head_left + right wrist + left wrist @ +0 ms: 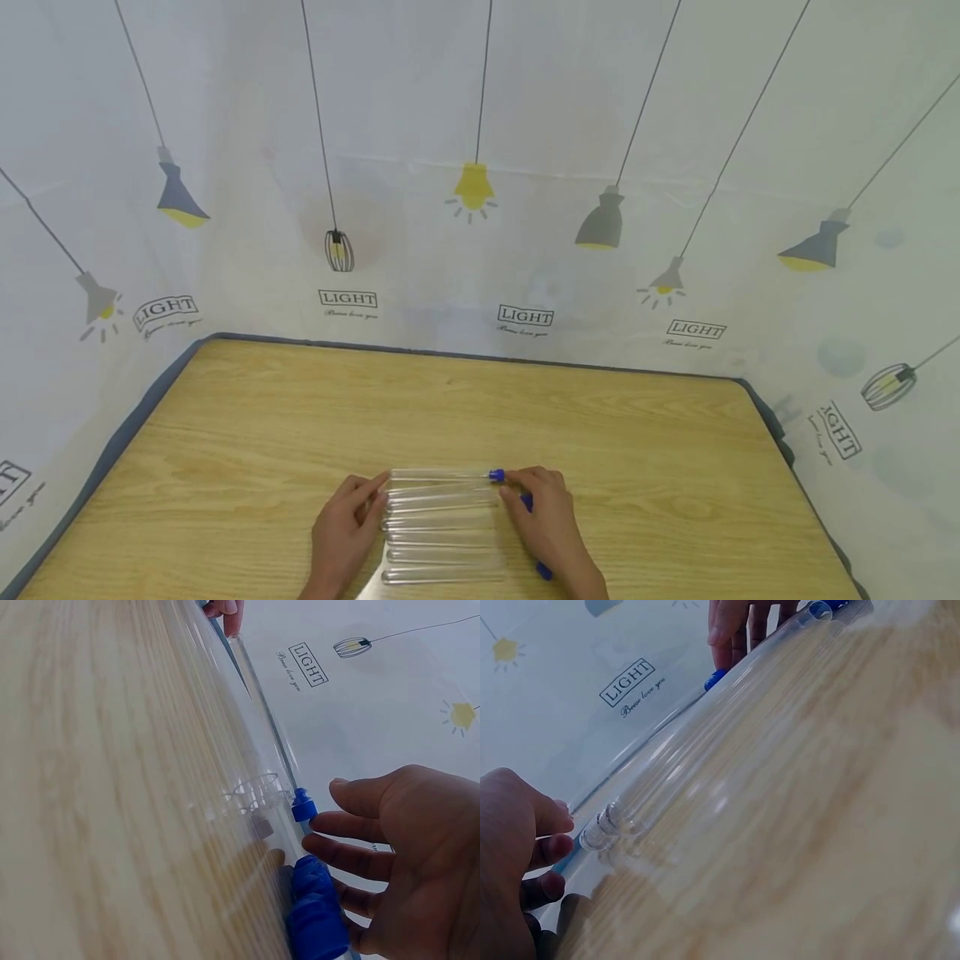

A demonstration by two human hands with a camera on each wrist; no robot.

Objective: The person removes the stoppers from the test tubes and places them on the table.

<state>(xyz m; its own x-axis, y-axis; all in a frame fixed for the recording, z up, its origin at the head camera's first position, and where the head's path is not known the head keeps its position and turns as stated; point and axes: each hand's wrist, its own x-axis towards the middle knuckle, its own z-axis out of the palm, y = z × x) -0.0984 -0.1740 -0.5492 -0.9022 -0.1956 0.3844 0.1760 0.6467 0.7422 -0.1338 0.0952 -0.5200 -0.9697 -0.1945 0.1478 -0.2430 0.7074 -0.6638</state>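
Note:
Several clear glass test tubes [442,537] lie side by side on the wooden table, rounded ends to the left. The farthest test tube [438,475] has a blue stopper [497,476] in its right end. My left hand [347,529] touches this tube's rounded end with an index fingertip; the thumb is beside the neighbouring tubes. At the other end, my right hand [547,517] has its index fingertip right at the stopper, with the thumb apart from it. More blue stoppers [315,907] lie under and beside the right hand, partly hidden by it in the head view.
The wooden table [300,417] runs back to a dark edge strip [450,356]. A white sheet printed with hanging lamps [420,250] stands around its back and sides.

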